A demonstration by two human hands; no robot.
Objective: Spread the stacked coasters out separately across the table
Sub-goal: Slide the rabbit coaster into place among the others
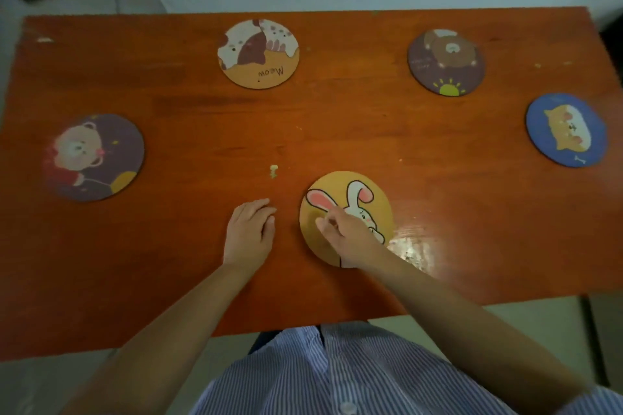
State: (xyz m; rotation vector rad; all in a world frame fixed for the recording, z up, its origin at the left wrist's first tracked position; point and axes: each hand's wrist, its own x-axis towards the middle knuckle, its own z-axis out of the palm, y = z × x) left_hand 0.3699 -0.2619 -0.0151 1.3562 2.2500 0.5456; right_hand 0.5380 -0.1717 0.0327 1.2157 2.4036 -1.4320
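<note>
**A:** Where do the coasters lie?

**B:** Five round ones are set apart on the orange bench [188,118], none touching another. The cat coaster [259,54], with "Meow" printed on it, is at upper centre. The brown bear coaster [446,61], with a yellow sun, is at upper right. The blue dog coaster [567,130] sits at the right edge of the frame, just below that one. The purple bear coaster [94,157] is at the left, about mid-height. The yellow rabbit coaster [347,199] lies at lower centre, nearest the person.

**A:** And the hands?

**B:** The right hand [350,232] rests on the rabbit coaster, covering its lower right part. Its fingers [323,222] are curled loosely and press down on the printed face; I see no pinch around the rim, so it grips nothing. The left hand [251,232] lies flat on the bare bench just left of that coaster, palm down, fingers together and extended, apart from the coaster's edge.

**A:** Is anything under the rabbit coaster?

**B:** I cannot tell whether it is a single piece or more.

**A:** Anything else?

**B:** A small pale chip [274,171] marks the bench above the left hand, and a striped shirt [337,377] fills the bottom of the frame.
</note>
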